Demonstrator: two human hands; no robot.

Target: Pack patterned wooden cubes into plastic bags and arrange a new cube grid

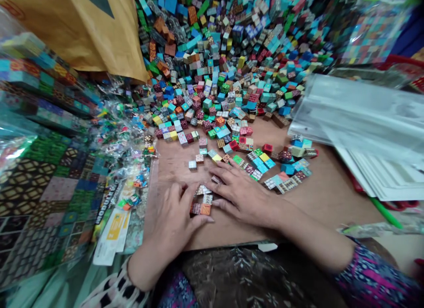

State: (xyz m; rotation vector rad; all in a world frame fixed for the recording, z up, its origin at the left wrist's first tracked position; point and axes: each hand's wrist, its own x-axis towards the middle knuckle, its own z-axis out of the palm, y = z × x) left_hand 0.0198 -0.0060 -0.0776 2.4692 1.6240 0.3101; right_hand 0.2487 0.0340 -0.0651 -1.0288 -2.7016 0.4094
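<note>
A small cluster of patterned cubes [202,201] lies on the brown board [331,197] between my two hands. My left hand [174,217] rests flat with fingers stretched, its thumb pressed against the near side of the cluster. My right hand [241,193] lies flat with spread fingers, its fingertips touching the cluster's right side. Neither hand grips anything. Loose coloured cubes [261,162] are scattered just beyond my right hand, and a huge heap of cubes [228,56] rises at the back.
Clear bags packed with cubes [49,167] are stacked on the left. A brown paper bag [86,30] leans at the top left. Empty clear plastic sleeves [364,118] and white sheets [387,175] lie on the right. My patterned lap [238,277] borders the board's near edge.
</note>
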